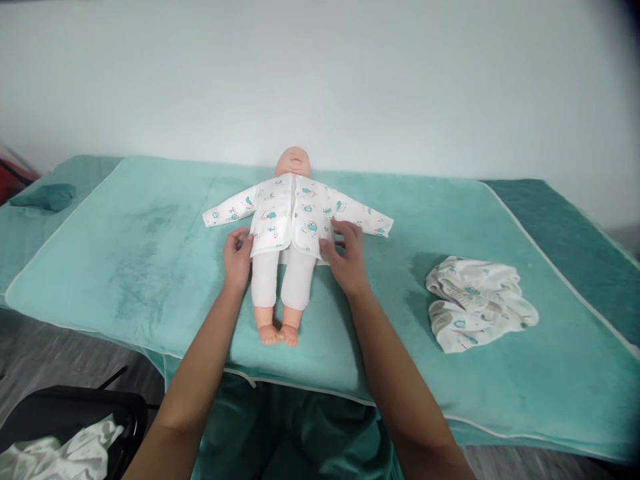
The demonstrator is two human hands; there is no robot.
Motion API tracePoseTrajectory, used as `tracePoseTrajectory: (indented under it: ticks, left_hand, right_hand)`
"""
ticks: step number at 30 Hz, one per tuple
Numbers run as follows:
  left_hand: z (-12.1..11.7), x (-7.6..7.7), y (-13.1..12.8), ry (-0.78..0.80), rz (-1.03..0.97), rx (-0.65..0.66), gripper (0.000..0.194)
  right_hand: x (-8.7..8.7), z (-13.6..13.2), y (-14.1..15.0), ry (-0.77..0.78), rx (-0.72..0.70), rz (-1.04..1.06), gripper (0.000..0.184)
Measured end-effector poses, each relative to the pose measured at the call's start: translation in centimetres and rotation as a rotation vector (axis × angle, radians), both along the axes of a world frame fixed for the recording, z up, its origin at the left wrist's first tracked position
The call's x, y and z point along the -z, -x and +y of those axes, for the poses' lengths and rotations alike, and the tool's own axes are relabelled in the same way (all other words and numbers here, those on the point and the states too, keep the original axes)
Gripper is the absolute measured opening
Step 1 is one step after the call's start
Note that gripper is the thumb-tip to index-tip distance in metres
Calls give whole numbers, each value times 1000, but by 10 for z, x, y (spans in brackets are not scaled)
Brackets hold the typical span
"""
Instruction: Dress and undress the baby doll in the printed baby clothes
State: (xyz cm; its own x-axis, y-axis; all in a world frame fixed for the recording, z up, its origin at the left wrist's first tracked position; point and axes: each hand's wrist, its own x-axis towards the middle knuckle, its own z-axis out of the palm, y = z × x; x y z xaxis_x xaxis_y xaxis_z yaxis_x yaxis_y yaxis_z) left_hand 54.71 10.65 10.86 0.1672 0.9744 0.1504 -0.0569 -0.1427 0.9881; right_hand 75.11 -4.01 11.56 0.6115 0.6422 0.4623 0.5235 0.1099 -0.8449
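Note:
A baby doll (pixel 294 162) lies on its back, head toward the wall, feet toward me. It wears a white baby jacket (pixel 309 212) with small green prints, sleeves spread out and front edges meeting at the middle. White cloth covers its legs (pixel 264 283); its feet are bare. My left hand (pixel 237 259) rests beside the jacket's lower left side, fingers loosely bent and a little apart, thumb near the hem. At the lower right side is my right hand (pixel 349 257). Its thumb touches the jacket near the hem, with a gap between thumb and fingers.
A crumpled white printed cloth (pixel 483 303) lies on the green bed cover (pixel 390 320) to the right. Behind the bed is a pale wall (pixel 320 80). A black chair (pixel 100 403) holding another printed cloth (pixel 65 453) stands at lower left. A dark green piece (pixel 44 197) lies far left.

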Motion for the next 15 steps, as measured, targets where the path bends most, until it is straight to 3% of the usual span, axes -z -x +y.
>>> tracePoseTrajectory:
  ticks: [5,12,15]
  left_hand:
    - [1,2,1,-51,9,-127,23]
    - [1,3,-1,-26,4,-112,19]
    - [2,3,-2,-4,-22,-99,19]
  right_hand:
    - [-5,-3,7,19,-177,-316,51]
    - [-3,-6,6,114,-193,-503,73]
    - [-4,-5,10,103,-129,-546,60]
